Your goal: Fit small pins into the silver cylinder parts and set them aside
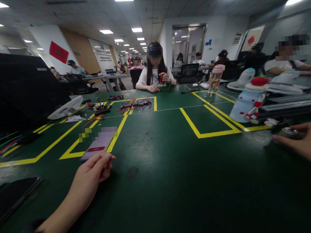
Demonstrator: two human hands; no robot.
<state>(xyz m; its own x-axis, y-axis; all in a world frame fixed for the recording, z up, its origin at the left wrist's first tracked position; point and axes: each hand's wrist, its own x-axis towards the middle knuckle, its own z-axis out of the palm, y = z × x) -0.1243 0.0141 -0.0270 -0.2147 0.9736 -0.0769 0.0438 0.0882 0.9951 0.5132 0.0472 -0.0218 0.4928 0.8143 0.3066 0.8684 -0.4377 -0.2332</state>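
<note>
My left hand (92,173) rests over the green table with its fingers curled in. Whatever it may hold is hidden from me. Just beyond the knuckles lies a phone (98,145) with a lit, partly blurred screen. At the far right edge, my right hand (306,141) has thumb and forefinger around a small round silvery metal piece (289,131). Its exact kind does not show. A light blue bottle with a red lid (240,103) stands to the left of and beyond that hand.
Yellow tape (198,130) marks rectangles on the green table (161,185). Bundles of coloured wires (135,104) and a small device (100,108) lie further back. A dark phone (15,198) is at left, a black monitor (18,89) behind it. Opposite sits another person (155,74).
</note>
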